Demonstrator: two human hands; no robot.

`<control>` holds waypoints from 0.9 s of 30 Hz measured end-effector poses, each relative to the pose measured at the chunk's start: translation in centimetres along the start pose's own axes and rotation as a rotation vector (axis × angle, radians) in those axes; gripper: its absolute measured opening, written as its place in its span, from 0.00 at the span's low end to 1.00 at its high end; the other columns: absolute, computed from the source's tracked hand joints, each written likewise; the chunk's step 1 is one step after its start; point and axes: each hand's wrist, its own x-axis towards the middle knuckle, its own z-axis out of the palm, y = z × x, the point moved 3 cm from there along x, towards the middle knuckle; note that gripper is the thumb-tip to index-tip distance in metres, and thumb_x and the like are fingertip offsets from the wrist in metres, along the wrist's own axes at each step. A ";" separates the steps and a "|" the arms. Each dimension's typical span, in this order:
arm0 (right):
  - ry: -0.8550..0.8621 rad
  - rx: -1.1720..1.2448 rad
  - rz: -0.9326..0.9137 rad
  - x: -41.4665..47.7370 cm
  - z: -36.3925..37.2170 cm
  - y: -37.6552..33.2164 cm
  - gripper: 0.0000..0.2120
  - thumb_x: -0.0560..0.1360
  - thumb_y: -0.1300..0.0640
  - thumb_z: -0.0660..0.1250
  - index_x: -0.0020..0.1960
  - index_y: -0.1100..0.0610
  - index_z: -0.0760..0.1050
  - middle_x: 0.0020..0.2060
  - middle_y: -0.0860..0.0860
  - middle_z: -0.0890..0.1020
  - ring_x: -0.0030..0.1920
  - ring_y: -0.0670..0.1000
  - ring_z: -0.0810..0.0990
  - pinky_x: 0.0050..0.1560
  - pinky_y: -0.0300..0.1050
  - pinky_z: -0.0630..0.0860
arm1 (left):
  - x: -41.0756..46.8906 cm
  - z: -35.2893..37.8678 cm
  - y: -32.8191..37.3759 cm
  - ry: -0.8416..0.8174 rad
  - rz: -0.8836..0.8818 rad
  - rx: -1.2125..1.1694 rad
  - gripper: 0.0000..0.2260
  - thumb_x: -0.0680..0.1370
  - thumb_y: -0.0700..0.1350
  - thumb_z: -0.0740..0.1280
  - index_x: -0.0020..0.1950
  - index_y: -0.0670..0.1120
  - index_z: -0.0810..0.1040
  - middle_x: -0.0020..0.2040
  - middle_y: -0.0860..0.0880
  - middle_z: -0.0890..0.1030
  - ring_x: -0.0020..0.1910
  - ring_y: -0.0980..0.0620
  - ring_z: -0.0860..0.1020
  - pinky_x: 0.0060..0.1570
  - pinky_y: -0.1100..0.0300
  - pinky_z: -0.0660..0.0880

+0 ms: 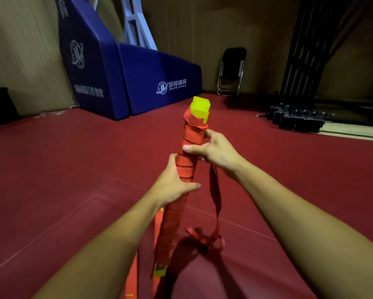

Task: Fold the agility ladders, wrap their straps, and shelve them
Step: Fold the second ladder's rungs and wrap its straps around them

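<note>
A folded agility ladder (188,137) stands nearly upright in front of me, its yellow rungs bundled together and showing at the top end (200,107). A red strap is wound in many turns around the bundle. My left hand (172,184) grips the middle of the bundle. My right hand (213,149) holds it higher up, thumb across the wraps, with the loose strap tail (215,199) coming out of it. The tail hangs down in a loop to a pile on the floor (205,240). The bundle's lower yellow end (159,269) shows near the bottom.
A blue padded basketball stand base (138,83) sits against the wall ahead on the left. A folded black chair (232,72) leans at the back wall. Black racks and equipment (297,119) fill the right side. Red sports flooring (62,169) spreads all around.
</note>
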 end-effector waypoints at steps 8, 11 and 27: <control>0.195 -0.054 0.001 0.7 0.4 1.1 0.19 0.64 0.55 0.82 0.46 0.57 0.75 0.30 0.49 0.79 0.25 0.46 0.73 0.31 0.42 0.70 | -0.1 0.0 0.0 0.223 0.031 0.216 0.22 0.64 0.47 0.78 0.51 0.51 0.71 0.42 0.51 0.82 0.43 0.47 0.81 0.44 0.54 0.77; 0.005 -0.138 0.040 0.2 -0.4 0.3 0.19 0.68 0.58 0.80 0.53 0.59 0.75 0.27 0.49 0.77 0.25 0.45 0.72 0.29 0.36 0.69 | 0.1 -0.7 -0.9 0.190 -0.008 0.079 0.22 0.62 0.42 0.80 0.53 0.53 0.78 0.42 0.54 0.83 0.42 0.53 0.81 0.42 0.67 0.74; 0.098 -0.185 0.020 0.6 -1.1 0.8 0.23 0.65 0.46 0.81 0.46 0.64 0.81 0.27 0.47 0.75 0.28 0.43 0.68 0.33 0.40 0.66 | 0.4 0.4 -1.0 0.103 0.010 0.133 0.39 0.66 0.43 0.78 0.72 0.63 0.67 0.45 0.54 0.82 0.43 0.54 0.80 0.43 0.67 0.71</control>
